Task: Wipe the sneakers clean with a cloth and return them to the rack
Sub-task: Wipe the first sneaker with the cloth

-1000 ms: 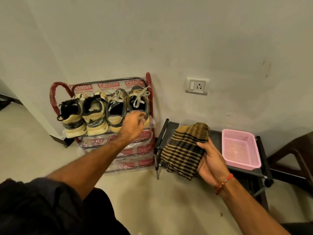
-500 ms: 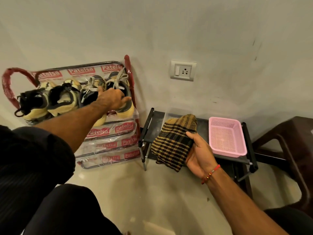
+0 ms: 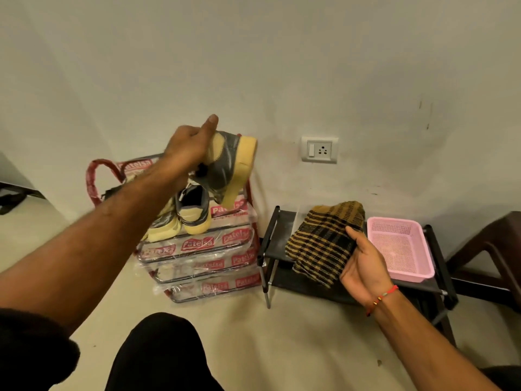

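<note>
My left hand [image 3: 188, 146] grips the sneaker [image 3: 225, 165] by its collar above the rack [image 3: 197, 246] at left—light, stiff-soled, soft-sided, best held there—while my right hand [image 3: 363, 266], well apart, pinches the limp checked cloth [image 3: 321, 238] over the low black stand [image 3: 277, 230].

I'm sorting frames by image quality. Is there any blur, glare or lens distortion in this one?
Head view: the left hand and the lifted tan-and-grey sneaker look slightly motion-softened; glare glints on the clear plastic wrap of the red metal shoe rack; wide-angle bending curves the floor line; the checked brown-and-black cloth is sharp.
</note>
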A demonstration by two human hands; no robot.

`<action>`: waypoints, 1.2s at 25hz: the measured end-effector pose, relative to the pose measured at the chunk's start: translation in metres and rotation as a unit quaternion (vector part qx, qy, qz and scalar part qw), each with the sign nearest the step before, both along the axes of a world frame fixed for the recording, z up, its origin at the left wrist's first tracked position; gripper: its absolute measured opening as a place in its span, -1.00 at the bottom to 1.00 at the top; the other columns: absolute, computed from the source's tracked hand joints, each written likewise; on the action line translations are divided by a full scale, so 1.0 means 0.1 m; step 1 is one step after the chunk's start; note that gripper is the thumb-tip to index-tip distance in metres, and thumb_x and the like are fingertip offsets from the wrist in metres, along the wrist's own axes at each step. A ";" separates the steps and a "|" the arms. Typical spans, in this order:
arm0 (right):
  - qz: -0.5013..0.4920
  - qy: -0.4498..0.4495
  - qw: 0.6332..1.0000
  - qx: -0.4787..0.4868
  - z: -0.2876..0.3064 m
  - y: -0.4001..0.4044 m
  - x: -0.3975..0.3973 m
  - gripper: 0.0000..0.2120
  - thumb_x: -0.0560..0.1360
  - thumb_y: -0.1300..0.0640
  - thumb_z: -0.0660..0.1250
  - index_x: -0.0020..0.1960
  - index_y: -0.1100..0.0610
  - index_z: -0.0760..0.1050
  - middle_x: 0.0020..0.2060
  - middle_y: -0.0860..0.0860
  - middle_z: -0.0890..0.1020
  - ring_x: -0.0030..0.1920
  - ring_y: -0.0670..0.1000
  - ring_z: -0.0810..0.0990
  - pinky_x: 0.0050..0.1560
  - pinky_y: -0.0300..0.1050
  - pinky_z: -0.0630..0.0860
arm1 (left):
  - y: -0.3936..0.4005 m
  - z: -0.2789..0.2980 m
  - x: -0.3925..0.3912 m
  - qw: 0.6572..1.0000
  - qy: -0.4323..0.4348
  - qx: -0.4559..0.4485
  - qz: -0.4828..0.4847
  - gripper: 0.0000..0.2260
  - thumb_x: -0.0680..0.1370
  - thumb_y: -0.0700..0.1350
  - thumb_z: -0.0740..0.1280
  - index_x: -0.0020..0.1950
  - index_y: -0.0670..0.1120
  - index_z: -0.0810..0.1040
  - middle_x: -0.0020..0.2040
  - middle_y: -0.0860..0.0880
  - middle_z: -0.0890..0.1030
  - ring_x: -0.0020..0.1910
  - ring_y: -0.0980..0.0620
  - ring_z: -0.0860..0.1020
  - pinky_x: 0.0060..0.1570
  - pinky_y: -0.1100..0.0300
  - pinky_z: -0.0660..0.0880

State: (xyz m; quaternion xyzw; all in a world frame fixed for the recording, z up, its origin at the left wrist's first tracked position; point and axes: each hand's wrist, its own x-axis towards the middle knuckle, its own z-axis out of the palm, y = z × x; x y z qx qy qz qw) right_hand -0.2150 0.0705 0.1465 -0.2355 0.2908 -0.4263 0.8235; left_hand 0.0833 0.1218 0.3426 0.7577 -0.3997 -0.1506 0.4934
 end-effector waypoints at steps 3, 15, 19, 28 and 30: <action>-0.032 -0.017 0.999 -0.004 0.10 0.04 -0.10 -0.58 0.63 0.01 0.24 0.46 0.11 0.42 0.31 0.16 0.59 0.29 0.20 0.59 0.17 0.17 0.61 | 0.32 -0.17 -0.35 0.989 0.101 0.016 -0.103 -0.44 0.55 0.38 0.25 0.19 -0.08 0.61 0.19 -0.13 0.64 0.20 -0.12 0.57 0.20 -0.02 0.46; -0.094 0.039 0.993 -0.062 0.01 0.02 -0.42 -0.57 0.62 0.13 0.25 0.48 0.07 0.39 0.35 0.13 0.56 0.35 0.19 0.54 0.26 0.20 0.54 | 0.30 -1.76 -1.29 0.943 0.274 -0.022 -0.188 -0.51 0.56 0.23 0.23 0.32 -0.04 0.61 0.18 -0.05 0.71 0.19 0.01 0.66 0.32 -0.11 0.53; -0.115 0.081 0.984 -0.108 -0.08 0.06 -0.28 -0.58 0.63 0.10 0.26 0.49 0.01 0.38 0.33 0.09 0.58 0.32 0.15 0.57 0.25 0.18 0.54 | 0.29 -2.02 -1.32 0.920 0.292 -0.006 -0.262 -0.63 0.57 0.08 0.39 0.36 0.06 0.49 0.27 0.00 0.64 0.30 0.05 0.60 0.36 -0.02 0.51; -0.171 0.159 0.955 -0.184 -0.02 0.13 -0.20 -0.63 0.63 0.24 0.27 0.42 0.10 0.42 0.24 0.08 0.63 0.26 0.09 0.61 0.25 0.15 0.57 | 0.21 -2.29 -1.34 0.924 0.203 -0.008 -0.323 -0.61 0.66 0.08 0.11 0.48 0.05 0.32 0.36 0.07 0.52 0.31 0.26 0.52 0.27 0.29 0.48; -0.247 0.237 0.893 -0.292 0.14 0.11 -0.29 -0.68 0.61 0.27 0.29 0.36 0.17 0.47 0.17 0.09 0.65 0.23 0.08 0.61 0.30 0.20 0.53 | 0.17 -2.36 -1.33 0.934 0.170 -0.017 -0.314 -0.54 0.66 0.16 0.11 0.51 -0.02 0.34 0.36 -0.02 0.52 0.34 0.13 0.53 0.35 0.12 0.50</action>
